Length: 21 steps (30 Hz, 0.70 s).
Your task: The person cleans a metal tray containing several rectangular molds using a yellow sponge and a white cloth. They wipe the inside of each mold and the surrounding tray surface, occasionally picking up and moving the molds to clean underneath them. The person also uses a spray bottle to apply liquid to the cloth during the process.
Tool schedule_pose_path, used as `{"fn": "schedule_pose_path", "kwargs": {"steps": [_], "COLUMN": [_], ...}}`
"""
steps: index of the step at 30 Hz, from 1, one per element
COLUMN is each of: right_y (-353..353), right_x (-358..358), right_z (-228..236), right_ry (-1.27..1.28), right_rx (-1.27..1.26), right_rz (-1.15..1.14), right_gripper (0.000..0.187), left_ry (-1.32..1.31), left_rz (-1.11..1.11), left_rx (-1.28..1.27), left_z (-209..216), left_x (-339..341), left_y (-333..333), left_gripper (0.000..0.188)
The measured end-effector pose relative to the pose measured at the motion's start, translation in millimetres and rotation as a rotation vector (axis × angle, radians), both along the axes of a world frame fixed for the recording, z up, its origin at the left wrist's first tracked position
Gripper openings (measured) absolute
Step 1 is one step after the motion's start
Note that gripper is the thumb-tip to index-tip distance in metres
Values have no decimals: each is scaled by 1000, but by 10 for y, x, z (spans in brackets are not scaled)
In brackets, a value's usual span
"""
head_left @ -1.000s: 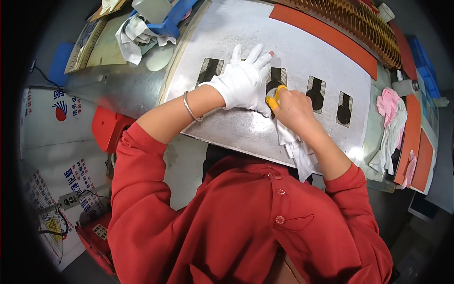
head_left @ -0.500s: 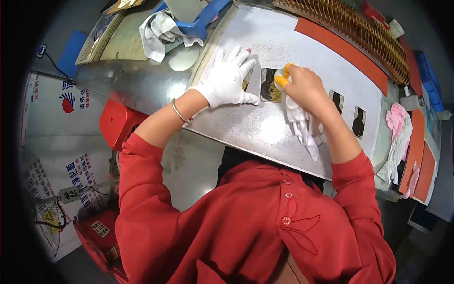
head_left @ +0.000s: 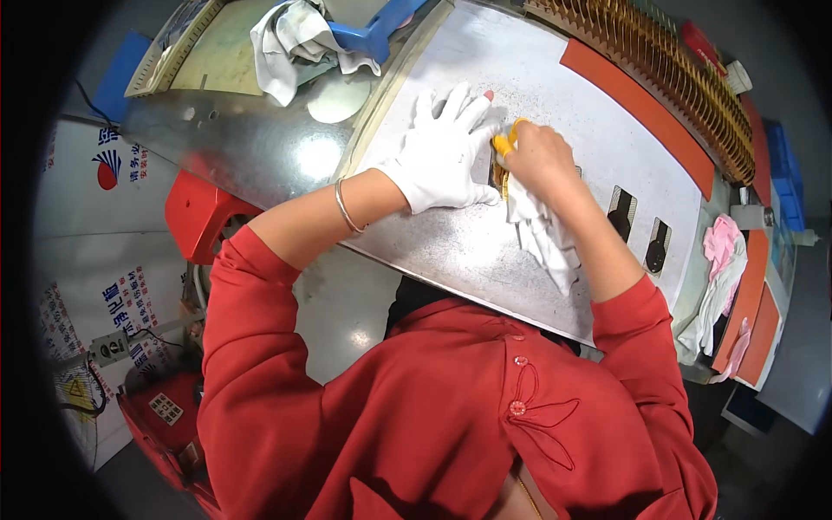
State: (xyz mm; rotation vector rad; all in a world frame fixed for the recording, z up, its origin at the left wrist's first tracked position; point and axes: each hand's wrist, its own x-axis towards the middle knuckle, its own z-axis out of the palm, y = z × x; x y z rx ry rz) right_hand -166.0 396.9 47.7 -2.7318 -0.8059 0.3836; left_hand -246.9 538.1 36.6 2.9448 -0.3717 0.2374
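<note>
My left hand (head_left: pixel 444 156), in a white glove, lies flat on a white board (head_left: pixel 433 238) with its fingers spread. Close beside its thumb, my right hand (head_left: pixel 544 160) is closed on a white cloth (head_left: pixel 542 234); yellow finger covers (head_left: pixel 503 146) show on its fingertips. Those fingertips press the cloth down near a dark, gold-edged piece set in the board, mostly hidden between the two hands. Farther right, two flat dark pieces with rounded ends, one (head_left: pixel 621 212) and another (head_left: pixel 658 245), sit in rectangular openings with a mesh pattern.
A long row of brown slotted racks (head_left: pixel 667 69) lines the board's far side, behind an orange strip (head_left: pixel 637 113). Crumpled white cloth (head_left: pixel 290 48) and a blue holder (head_left: pixel 373 39) lie far left. Pink and white cloths (head_left: pixel 724 251) hang at right. A red stool (head_left: pixel 199 217) stands left.
My right hand and the cloth have shifted left, closer to my left hand, covering the piece that showed between them. My left hand has stayed flat. The whole view has tilted slightly.
</note>
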Motion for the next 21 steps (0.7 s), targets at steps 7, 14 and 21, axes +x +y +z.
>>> {"fn": "schedule_pose_path", "kwargs": {"steps": [7,14,21], "right_y": [-161,-331,-589], "right_x": [-318,-651,-796], "right_z": [-94,-59,101], "right_ry": [-41,-18,-45], "right_rx": [4,-23,31], "right_rz": [11,73,132], "right_gripper": [23,24,22], "left_ry": [111,155,242], "left_rz": [-127,-177,-172], "left_rx": [86,208,9], "left_z": [88,178,314], "left_x": [53,107,32], "left_y": [-16,23,465], "left_gripper": [85,107,107]}}
